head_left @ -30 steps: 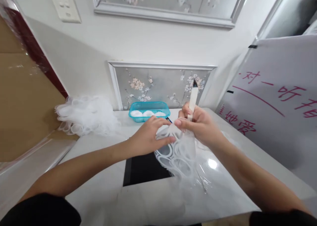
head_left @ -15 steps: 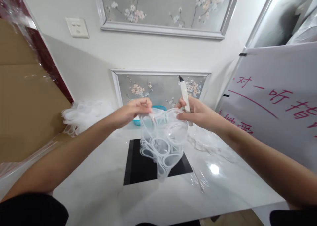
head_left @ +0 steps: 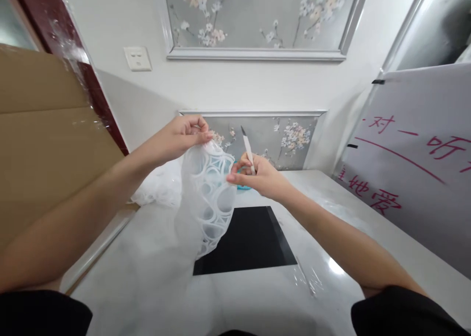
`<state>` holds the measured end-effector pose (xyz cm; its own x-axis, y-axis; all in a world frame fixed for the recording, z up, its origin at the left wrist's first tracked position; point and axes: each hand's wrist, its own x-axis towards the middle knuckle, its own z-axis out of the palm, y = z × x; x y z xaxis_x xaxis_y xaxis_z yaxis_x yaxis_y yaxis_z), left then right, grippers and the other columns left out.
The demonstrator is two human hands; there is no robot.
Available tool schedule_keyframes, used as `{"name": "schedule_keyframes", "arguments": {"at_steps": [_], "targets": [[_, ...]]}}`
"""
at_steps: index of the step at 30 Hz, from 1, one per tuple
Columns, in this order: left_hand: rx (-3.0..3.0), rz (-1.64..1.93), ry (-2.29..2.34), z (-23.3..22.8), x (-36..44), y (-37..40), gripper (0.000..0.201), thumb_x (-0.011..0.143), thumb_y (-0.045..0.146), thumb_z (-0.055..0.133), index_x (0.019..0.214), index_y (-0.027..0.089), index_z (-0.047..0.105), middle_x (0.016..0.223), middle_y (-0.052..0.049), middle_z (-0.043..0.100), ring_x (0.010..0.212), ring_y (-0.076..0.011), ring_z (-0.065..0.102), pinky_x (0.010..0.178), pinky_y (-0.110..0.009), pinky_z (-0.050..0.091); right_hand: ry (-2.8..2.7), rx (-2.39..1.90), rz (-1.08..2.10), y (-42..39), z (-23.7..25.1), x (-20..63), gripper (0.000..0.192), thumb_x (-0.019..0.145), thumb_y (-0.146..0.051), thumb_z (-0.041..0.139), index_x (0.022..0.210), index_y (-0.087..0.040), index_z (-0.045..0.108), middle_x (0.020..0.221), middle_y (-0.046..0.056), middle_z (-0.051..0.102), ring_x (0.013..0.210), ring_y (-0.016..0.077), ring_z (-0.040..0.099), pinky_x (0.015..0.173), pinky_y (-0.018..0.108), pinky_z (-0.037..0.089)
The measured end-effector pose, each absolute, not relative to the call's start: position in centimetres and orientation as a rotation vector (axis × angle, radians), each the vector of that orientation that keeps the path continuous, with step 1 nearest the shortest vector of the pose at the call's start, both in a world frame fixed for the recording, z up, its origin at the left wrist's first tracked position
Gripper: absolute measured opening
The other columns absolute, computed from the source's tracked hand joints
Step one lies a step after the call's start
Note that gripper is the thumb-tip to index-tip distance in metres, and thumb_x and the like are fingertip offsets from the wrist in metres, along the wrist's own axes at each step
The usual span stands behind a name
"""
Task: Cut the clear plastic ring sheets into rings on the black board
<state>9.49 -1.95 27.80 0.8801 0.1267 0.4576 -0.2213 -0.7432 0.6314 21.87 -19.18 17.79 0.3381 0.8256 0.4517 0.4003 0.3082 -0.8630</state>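
Observation:
My left hand (head_left: 189, 134), closed in a pinch, holds up the top corner of a limp translucent white sheet (head_left: 215, 193) patterned with rings and curved openings. The sheet hangs over the black square mat (head_left: 257, 238), its lower end above the mat's left part. My right hand (head_left: 257, 175) is closed around a slim white tool (head_left: 249, 152) with a dark pointed tip that points up. The thumb and fingertips of the same hand touch the sheet's right edge. Behind the right fingers a teal container (head_left: 243, 187) is mostly hidden.
A pile of similar white pieces (head_left: 156, 186) lies at the back left, beside a large cardboard box (head_left: 55, 154). Clear plastic film (head_left: 309, 282) lies right of the mat. A white board with red writing (head_left: 412, 179) stands on the right; a wall closes off the back.
My left hand has risen and moved left with the sheet, which now hangs longer and narrower. My right hand has shifted left along its edge. The view has turned slightly left.

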Motion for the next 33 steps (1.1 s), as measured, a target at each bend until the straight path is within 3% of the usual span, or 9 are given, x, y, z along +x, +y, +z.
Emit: {"name": "schedule_keyframes", "arguments": {"at_steps": [5,10,12,22,29,33], "targets": [[2.361,0.827,0.031,28.0,8.8,-1.4,0.022,0.076,0.034,0.066,0.073,0.017,0.052,0.063,0.001,0.053,0.056,-0.0096,0.048,0.051,-0.022,0.031,-1.227,-1.716,-0.072,-18.3,17.6,23.9,0.023,0.063,-0.017,0.057,0.072,-0.021,0.036,0.077,-0.002,0.057,0.061,0.0123,0.049,0.06,0.026,0.035],[2.304,0.933,0.146,28.2,9.3,-1.3,0.017,0.075,0.028,0.067,0.074,0.016,0.055,0.064,-0.001,0.058,0.056,-0.0119,0.051,0.052,-0.023,0.031,-0.998,-1.501,0.104,-18.5,18.2,24.0,0.042,0.072,-0.05,0.062,0.075,-0.021,0.032,0.08,0.0,0.056,0.068,0.0154,0.057,0.059,0.027,0.039],[2.246,0.844,0.133,28.0,9.9,-1.9,0.017,0.074,0.026,0.069,0.071,0.015,0.055,0.063,-0.001,0.058,0.055,-0.0121,0.051,0.052,-0.024,0.032,-1.021,-1.591,0.04,-18.3,18.7,22.7,0.044,0.07,-0.053,0.064,0.082,-0.021,0.036,0.09,0.002,0.058,0.071,0.0161,0.058,0.061,0.029,0.041],[2.12,0.971,0.184,27.6,9.6,-0.8,0.015,0.082,0.015,0.063,0.072,0.014,0.052,0.06,0.001,0.056,0.056,-0.0093,0.048,0.057,-0.024,0.031,-1.033,-2.139,-0.241,-17.0,17.1,24.7,0.035,0.066,-0.024,0.058,0.096,-0.021,0.042,0.091,0.007,0.061,0.077,0.0255,0.059,0.065,0.036,0.041],[2.201,1.011,0.234,27.9,8.3,2.2,0.014,0.086,0.018,0.062,0.077,0.014,0.052,0.064,0.003,0.056,0.062,-0.0072,0.047,0.058,-0.021,0.03,-0.993,-2.251,-0.261,-19.4,16.4,29.5,0.018,0.068,-0.022,0.06,0.077,-0.02,0.044,0.086,0.005,0.065,0.078,0.0218,0.06,0.068,0.031,0.041],[2.214,0.932,0.171,27.8,8.9,4.2,0.012,0.087,0.017,0.061,0.079,0.015,0.052,0.068,0.004,0.057,0.066,-0.0072,0.049,0.061,-0.022,0.032,-0.944,-2.193,-0.454,-20.1,17.4,31.9,0.01,0.074,-0.022,0.057,0.081,-0.019,0.051,0.082,0.007,0.065,0.077,0.0235,0.061,0.071,0.034,0.042]]}}
